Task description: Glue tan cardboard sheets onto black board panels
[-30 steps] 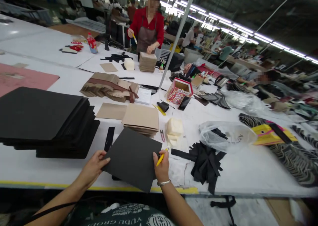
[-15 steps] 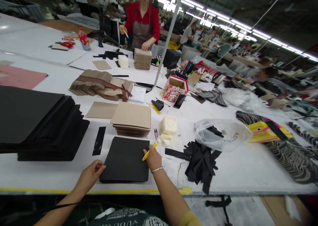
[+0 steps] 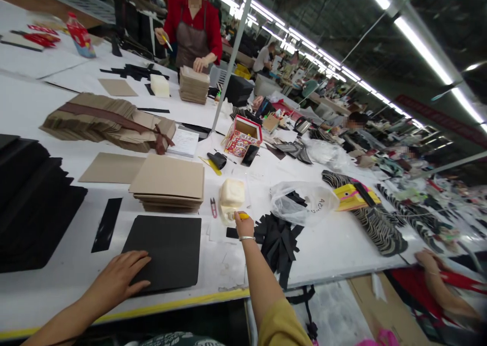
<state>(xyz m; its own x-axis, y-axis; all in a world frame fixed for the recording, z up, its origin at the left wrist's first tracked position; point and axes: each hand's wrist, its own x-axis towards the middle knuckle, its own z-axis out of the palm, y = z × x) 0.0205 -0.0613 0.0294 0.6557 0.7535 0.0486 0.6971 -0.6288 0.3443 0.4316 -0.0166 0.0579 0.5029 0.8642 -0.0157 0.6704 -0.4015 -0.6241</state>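
My left hand (image 3: pixel 124 273) lies with fingers spread on the left part of a flat black sheet stack (image 3: pixel 171 249) near the table's front edge. Between the fingers of my right hand (image 3: pixel 244 225) is a yellow-handled brush (image 3: pixel 242 216), its tip down at a small pale dish below a cream-coloured block (image 3: pixel 232 193). Left of the block lies a pair of small red snips (image 3: pixel 213 208). Behind the black sheets sits a stack of beige boards (image 3: pixel 167 181). Black strips (image 3: pixel 277 242) are heaped right of my right hand.
A tall black stack (image 3: pixel 34 204) fills the left. Farther back are a tied beige bundle (image 3: pixel 106 123), a red box (image 3: pixel 243 135) and a pole (image 3: pixel 234 57). A plastic bag (image 3: pixel 300 201) lies right. Across the table, a person in red (image 3: pixel 194 31) handles boards; another person's arm shows lower right.
My right hand has moved right with the brush, from the black sheets to the small dish. My left hand has opened and come onto the sheets. The view has turned right.
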